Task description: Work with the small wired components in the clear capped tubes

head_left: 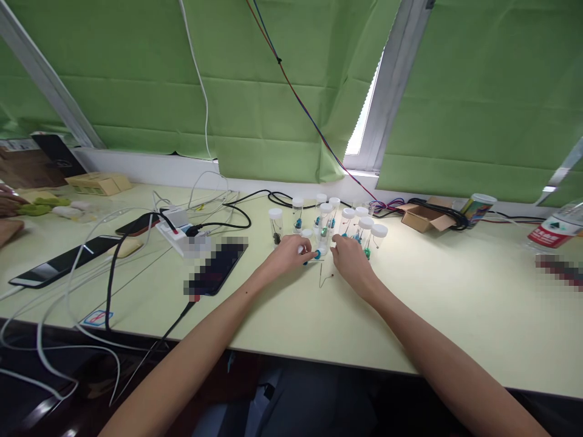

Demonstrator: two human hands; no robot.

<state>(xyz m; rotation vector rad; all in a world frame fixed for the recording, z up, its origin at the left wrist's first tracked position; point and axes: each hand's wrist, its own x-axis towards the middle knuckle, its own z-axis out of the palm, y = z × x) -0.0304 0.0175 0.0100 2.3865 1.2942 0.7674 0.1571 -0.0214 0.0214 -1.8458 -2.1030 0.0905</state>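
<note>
My left hand point(296, 250) is closed, its fingertips pinched at a small blue piece point(317, 254) low over the table. Something white shows between its fingers, too small to name. Opposite it, my right hand point(351, 258) has its fingers curled together; whatever they hold is hidden. Around both hands stand several clear vials with white caps, such as one vial point(276, 226) at the left and another vial point(377, 235) at the right. Blue, green or dark pieces with thin wires sit inside them. A bent thin wire point(321, 278) lies on the table between my wrists.
A black phone point(223, 267), a power strip point(182, 240) and tangled cables lie left. Further left are a tablet-like device point(68, 261) and another person's hand point(10, 200). An open cardboard box point(426, 217), a canister point(477, 209) and a bottle point(553, 230) stand right.
</note>
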